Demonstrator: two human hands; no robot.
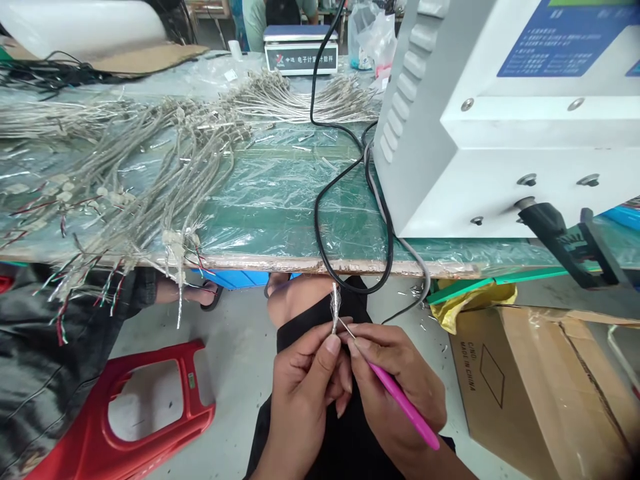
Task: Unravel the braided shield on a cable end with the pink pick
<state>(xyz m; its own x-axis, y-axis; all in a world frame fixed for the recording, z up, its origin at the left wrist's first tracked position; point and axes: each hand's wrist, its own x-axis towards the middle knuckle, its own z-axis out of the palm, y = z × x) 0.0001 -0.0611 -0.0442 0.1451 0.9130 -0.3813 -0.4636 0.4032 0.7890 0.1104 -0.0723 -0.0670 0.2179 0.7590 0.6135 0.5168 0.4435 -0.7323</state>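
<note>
My left hand (307, 373) pinches the frayed end of a braided silver cable (335, 308) that stands upright above my lap. My right hand (395, 390) grips a pink-handled pick tool (405, 407), and its thin metal tip touches the cable's braid just above my left thumb. Both hands are closed, close together below the table's front edge. On the table to the left lie several more braided cables (150, 167) with red, green and white wire ends hanging over the edge.
A white machine (500, 120) with a blue panel stands on the plastic-covered green table (280, 200). Black power cords (345, 220) loop over the edge. A red plastic stool (125, 413) is lower left, a cardboard box (540, 380) lower right. A scale (300, 50) sits at the back.
</note>
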